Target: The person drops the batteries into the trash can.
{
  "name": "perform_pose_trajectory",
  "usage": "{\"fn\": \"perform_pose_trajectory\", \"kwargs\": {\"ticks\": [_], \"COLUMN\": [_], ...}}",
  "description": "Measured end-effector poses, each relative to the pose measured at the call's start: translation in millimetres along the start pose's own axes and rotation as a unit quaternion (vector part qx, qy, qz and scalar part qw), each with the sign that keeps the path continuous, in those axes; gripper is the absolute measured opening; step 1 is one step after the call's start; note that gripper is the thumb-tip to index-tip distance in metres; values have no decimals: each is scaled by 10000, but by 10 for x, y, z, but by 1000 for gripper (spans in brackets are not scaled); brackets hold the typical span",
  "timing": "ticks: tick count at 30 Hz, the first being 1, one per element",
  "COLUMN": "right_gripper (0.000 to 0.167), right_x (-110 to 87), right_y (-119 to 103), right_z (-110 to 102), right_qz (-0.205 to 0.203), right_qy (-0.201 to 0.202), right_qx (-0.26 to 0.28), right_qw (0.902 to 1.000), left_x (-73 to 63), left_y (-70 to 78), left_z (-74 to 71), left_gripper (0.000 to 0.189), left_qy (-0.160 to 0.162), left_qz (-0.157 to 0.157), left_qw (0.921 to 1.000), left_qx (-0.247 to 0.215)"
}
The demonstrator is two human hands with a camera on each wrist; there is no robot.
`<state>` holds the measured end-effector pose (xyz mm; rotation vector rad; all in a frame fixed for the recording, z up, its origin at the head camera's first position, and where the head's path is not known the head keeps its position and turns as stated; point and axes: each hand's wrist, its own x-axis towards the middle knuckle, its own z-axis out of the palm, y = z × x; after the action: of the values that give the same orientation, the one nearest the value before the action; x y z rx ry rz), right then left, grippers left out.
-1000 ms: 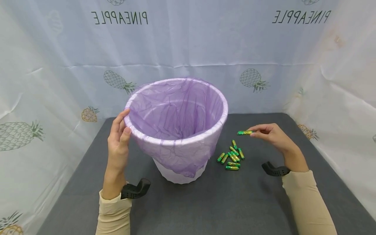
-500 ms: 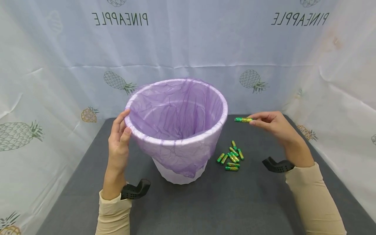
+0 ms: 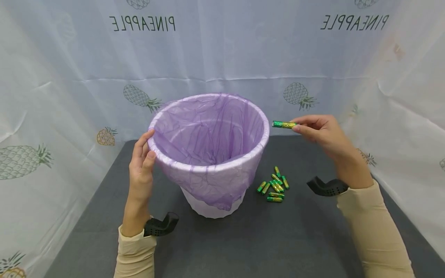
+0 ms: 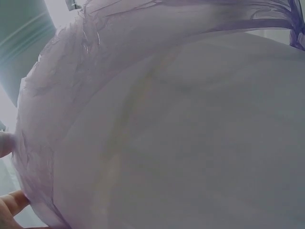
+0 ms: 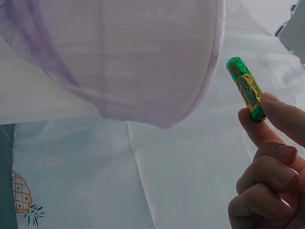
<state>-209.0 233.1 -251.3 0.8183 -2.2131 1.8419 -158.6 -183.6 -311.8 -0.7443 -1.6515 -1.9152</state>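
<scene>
A white trash bin (image 3: pixel 205 206) stands on the table, lined with a purple trash bag (image 3: pixel 215 181) folded over its rim. My left hand (image 3: pixel 141 173) rests against the bin's outer left side, fingertips right at the rim. In the left wrist view, its fingertips (image 4: pixel 14 202) touch the bag-covered outside. To the right of the bin, my right hand (image 3: pixel 323 133) pinches a green-and-gold battery (image 3: pixel 283 124) between thumb and fingers. That battery (image 5: pixel 246 89) points its free end toward the bin, level with the upper rim. The other right fingers are curled in.
Several more green-and-gold batteries (image 3: pixel 276 186) lie in a loose pile on the dark table (image 3: pixel 243 247), right of the bin's base. A white pineapple-print curtain (image 3: pixel 222 50) encloses the back and sides. Each wrist wears a black camera mount (image 3: pixel 161 224).
My right hand has lifted the battery from above the pile up to rim height, and it sits slightly closer to the bin. The left hand and bin have stayed in place.
</scene>
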Motion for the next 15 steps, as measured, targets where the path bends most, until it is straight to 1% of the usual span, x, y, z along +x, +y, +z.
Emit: {"fn": "perform_pose_trajectory", "kwargs": {"ticks": [6, 15], "right_gripper": [22, 24], "right_x": [88, 201], "right_y": [-80, -104], "right_z": [59, 199], "right_qz": [39, 7], "right_qy": [-16, -31], "right_qx": [-148, -60], "right_qw": [9999, 10000], "left_x": [2, 1], "left_y": [-3, -2], "left_z": [4, 0], "left_gripper": [45, 45], "left_qy": [29, 48], "left_qz": [-4, -32], "left_qw": [10000, 10000], "left_qx": [-11, 6]}}
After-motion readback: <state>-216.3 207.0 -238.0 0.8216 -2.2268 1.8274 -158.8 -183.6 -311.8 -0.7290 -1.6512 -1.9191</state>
